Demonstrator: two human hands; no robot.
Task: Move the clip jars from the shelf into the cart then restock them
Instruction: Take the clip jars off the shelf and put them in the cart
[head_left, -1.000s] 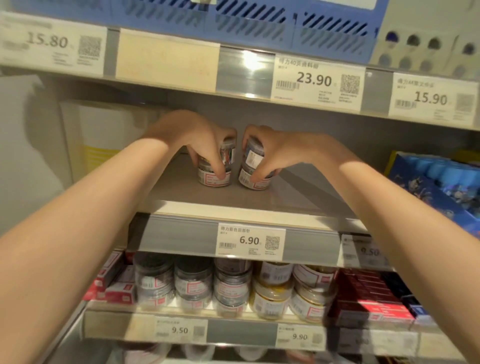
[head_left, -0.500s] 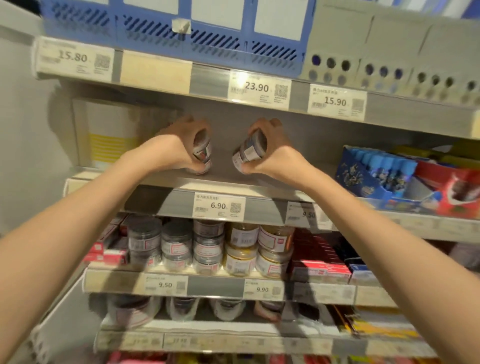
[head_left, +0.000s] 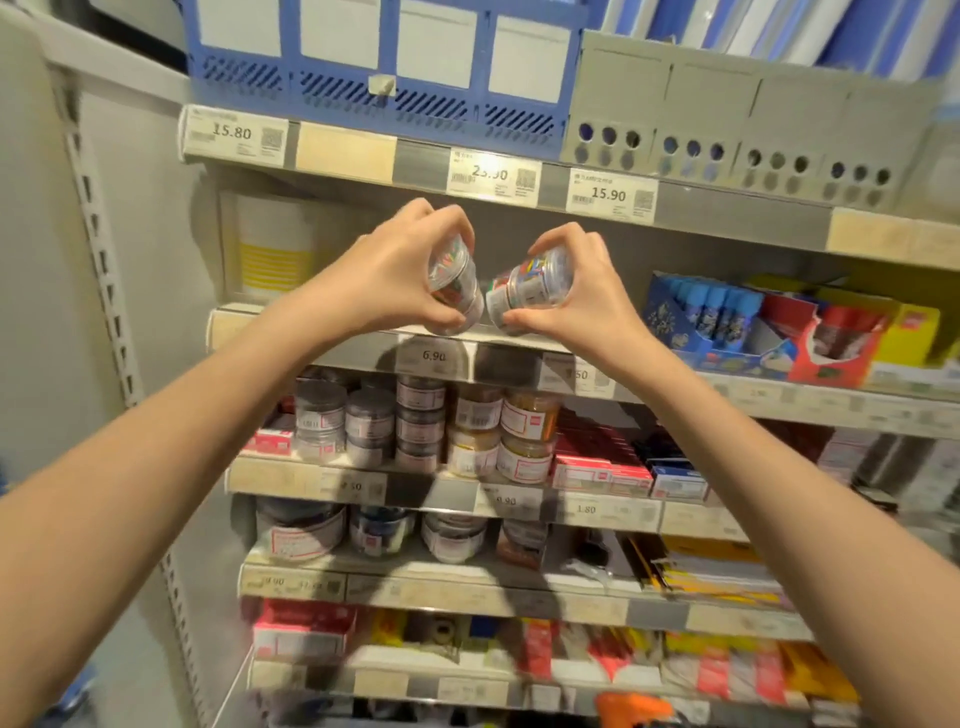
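Observation:
My left hand (head_left: 387, 273) grips a stack of two small clear clip jars (head_left: 454, 288) with coloured clips inside, tilted, in front of the shelf edge. My right hand (head_left: 584, 288) grips a second stack of two such jars (head_left: 527, 291), tilted toward the left stack and almost touching it. Both stacks hang in the air just above the front rail of the shelf (head_left: 363, 348) that carries the 6.90 price tag (head_left: 434, 356). No cart is in view.
A white and yellow box (head_left: 267, 249) stands at the back left of that shelf. Blue and red stationery boxes (head_left: 753, 327) fill its right side. The shelf below holds several more jars (head_left: 415, 426). Blue and grey file boxes (head_left: 395, 67) sit on top.
Both hands have lifted the jar stacks off the shelf and drawn them out toward me, past the front edge. The view has pulled back and dropped, showing more lower shelves.

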